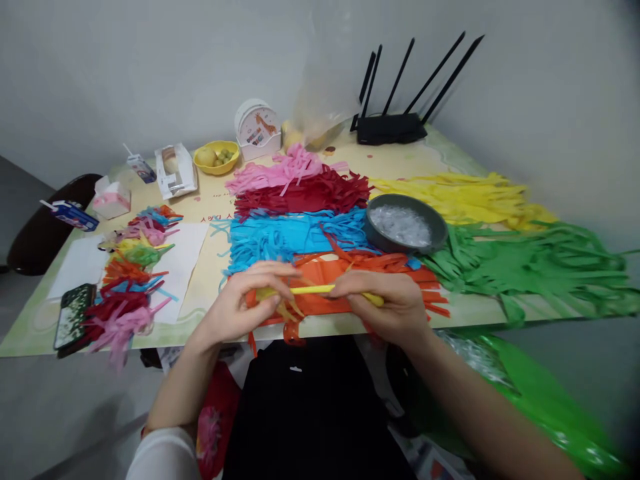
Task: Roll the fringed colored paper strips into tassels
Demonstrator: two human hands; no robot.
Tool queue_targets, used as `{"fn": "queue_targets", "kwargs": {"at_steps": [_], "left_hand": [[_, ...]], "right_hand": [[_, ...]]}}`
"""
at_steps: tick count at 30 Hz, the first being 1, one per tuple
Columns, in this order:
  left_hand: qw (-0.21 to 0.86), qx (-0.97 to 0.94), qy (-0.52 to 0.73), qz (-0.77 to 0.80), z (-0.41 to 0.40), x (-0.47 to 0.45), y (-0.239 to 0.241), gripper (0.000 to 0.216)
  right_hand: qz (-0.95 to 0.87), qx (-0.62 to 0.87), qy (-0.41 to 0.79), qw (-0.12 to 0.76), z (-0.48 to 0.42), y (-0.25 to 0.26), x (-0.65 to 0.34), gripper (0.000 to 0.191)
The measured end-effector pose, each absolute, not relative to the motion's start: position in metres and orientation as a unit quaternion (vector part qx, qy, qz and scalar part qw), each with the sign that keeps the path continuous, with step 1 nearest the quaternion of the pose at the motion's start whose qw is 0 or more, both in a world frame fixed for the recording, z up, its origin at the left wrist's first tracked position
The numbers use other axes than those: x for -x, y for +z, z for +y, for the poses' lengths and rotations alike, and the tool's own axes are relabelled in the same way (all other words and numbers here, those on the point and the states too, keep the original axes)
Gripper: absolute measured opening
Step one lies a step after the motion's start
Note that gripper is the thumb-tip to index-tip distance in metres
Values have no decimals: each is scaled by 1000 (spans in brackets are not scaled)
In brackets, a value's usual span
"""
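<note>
Both my hands hold a thin yellow stick level over the table's near edge. My left hand is closed round its left end, where a bit of orange fringed paper hangs and curls. My right hand pinches the stick's right part. Under them lies a sheet of orange fringed paper. Behind it lie blue, dark red and pink fringed sheets.
A grey bowl of clear bits stands right of the blue sheet. Yellow and green fringed paper lie at the right. Finished fringed sticks and a phone lie at the left. A router, a yellow bowl and cartons stand at the back.
</note>
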State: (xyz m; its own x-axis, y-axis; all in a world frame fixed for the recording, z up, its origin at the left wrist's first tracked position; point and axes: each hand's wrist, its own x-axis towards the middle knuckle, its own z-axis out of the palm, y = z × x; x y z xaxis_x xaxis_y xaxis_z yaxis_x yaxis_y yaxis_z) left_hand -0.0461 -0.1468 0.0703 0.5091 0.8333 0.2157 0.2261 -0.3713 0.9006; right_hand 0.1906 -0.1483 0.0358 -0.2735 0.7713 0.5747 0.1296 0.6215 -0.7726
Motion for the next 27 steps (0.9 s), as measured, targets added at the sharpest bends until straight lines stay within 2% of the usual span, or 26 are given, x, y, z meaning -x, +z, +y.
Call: {"fn": "queue_targets", "kwargs": {"at_steps": [2,6,9,13,17,20,27], "left_hand": [[381,-796,308,355,-146,44,81,17],[358,-833,213,363,-144,35,88,19],[281,-863,207,365,-144,34,82,22],[147,-891,256,345,-144,38,73,19],[138,-886,325,301,-144,44,62,25],[134,-867,366,310,-144,47,51,33],[115,-780,479,386,-156,22,33,22]], "right_hand": [[-780,266,266,501,-148,42,-192,24],[-818,226,235,474,-151,48,-194,28],[-828,248,247,439,-152,51,-201,26],[-782,321,401,353,-144,58,-207,30],[-685,293,615,260,-138,56,-192,32],[-594,276,698,288,-144,49,-177,31],[-550,254,655,452,-159,40,-158,19]]}}
